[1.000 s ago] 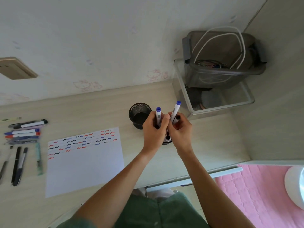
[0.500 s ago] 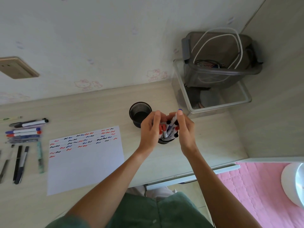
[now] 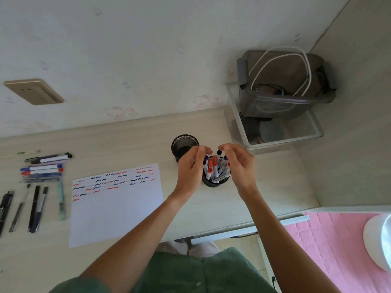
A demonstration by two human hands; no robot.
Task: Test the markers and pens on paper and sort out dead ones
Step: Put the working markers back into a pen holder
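Head view: a person's left hand (image 3: 191, 169) and right hand (image 3: 240, 166) hover on either side of a black mesh pen cup (image 3: 214, 182) packed with capped white-barrelled markers (image 3: 218, 168) in red, blue and black. Both hands are loosely cupped, fingers relaxed and curved inward over the cap ends, gripping nothing. A second black mesh cup (image 3: 183, 145) stands just behind, touching or nearly touching the left fingers, and looks empty. To the left lies a white sheet of paper (image 3: 115, 208) with rows of red, blue and black squiggles across its top; beyond it, two groups of markers and pens (image 3: 42, 168) rest flat on the pale wood-grain desk (image 3: 127, 142).

Judged from the layout, the filled cup holds sorted stock and the step in hand is letting it settle. Doing that well likely means lifting both hands straight up, so no finger snags a leaning cap and tips the cup.

Room is generous to the left, across the paper. Rightward it tightens: a clear plastic tray (image 3: 281, 142) holding a grey storage bin (image 3: 285, 102) sits near the cup, and the desk's front edge lies close beneath the forearms, so any sweep is safer going left.
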